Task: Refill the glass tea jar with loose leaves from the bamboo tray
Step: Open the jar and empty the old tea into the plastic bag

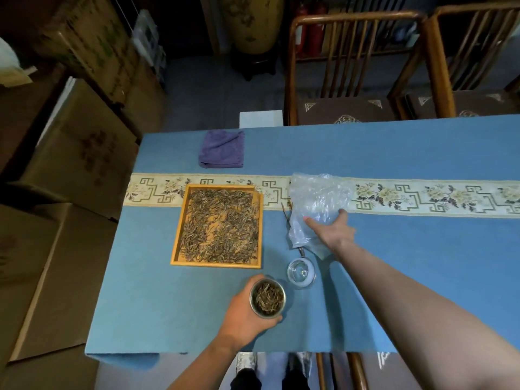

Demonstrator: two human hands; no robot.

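Left hand (244, 311) grips tea jar (268, 298); right hand (336, 231) fingers spread, pressing plastic bag (316, 202); bamboo tray (218, 225) left of it.

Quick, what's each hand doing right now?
Left hand: holding the jar.
Right hand: open, fingers on the plastic bag.
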